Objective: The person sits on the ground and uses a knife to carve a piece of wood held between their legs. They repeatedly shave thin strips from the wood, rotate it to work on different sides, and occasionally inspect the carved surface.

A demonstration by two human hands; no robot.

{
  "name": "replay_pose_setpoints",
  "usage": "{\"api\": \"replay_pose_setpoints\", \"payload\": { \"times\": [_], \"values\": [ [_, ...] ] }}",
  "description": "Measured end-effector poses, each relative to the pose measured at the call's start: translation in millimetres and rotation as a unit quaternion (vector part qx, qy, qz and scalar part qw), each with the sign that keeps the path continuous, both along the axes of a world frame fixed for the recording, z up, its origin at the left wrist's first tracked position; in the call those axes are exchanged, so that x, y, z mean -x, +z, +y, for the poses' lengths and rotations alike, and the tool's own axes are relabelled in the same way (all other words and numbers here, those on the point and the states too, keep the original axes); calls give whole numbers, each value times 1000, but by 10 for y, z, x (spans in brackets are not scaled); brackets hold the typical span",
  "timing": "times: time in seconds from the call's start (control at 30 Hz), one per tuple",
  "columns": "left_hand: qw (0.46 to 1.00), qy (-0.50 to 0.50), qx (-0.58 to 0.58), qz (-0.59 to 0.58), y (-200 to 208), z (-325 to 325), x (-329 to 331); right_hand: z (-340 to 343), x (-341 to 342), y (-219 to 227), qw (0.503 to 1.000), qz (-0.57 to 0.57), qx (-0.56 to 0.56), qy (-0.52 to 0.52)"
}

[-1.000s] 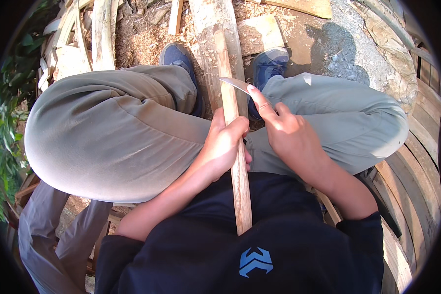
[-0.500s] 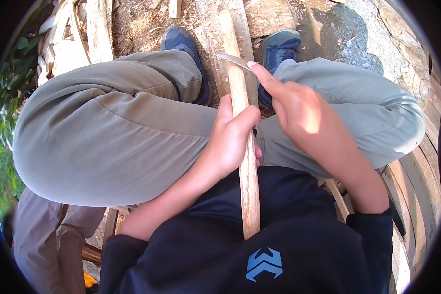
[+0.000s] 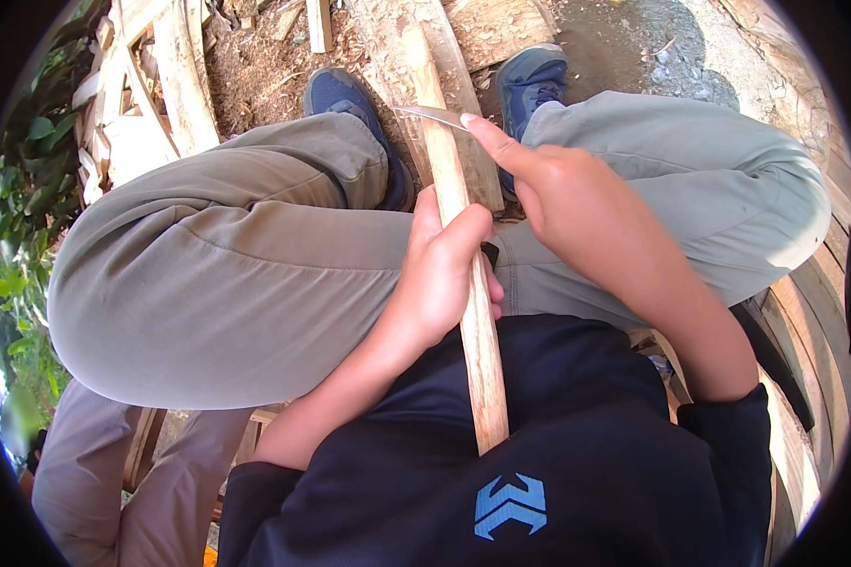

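Observation:
A pale wooden stick [image 3: 480, 364] runs from my shirt front out between my knees. My left hand [image 3: 447, 265] is wrapped round its middle, thumb on top. Across the stick's far part lies the blade of a knife [image 3: 435, 115], its tip pointing left. My right hand [image 3: 553, 189] is closed on the knife, with the index finger stretched along the back of the blade. The knife's handle is hidden in my fist. The stick's far end rests on or just above a wide plank [image 3: 463, 71] on the ground.
My shoes stand either side of the plank. Split wood pieces [image 3: 184, 80] lie at the far left, with shavings on the soil [image 3: 255, 71]. Another board [image 3: 501, 33] lies far off. Another person's trouser legs [image 3: 151, 482] show at the lower left; slats [image 3: 804, 321] curve at the right.
The view has shifted slightly. My right hand and the knife stay at much the same place along the stick, and both hands keep their hold.

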State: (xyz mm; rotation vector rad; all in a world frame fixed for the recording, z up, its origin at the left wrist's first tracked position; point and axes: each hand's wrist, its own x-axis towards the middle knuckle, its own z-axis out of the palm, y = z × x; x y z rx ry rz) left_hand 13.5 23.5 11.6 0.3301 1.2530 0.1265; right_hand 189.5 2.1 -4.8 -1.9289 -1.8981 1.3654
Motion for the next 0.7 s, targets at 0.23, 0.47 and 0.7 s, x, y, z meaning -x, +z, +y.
{"api": "replay_pose_setpoints", "payload": {
  "times": [0.23,0.47,0.7],
  "values": [
    [1000,-6,3,-18,-44,-10,12,-76,137,160,992,-103,-61,52],
    [1000,-24,-3,4,-48,-33,4,182,114,-206,993,-75,-86,5],
    [1000,4,6,0,-36,-48,28,-128,59,200,997,-65,-16,28]
  ]
}}
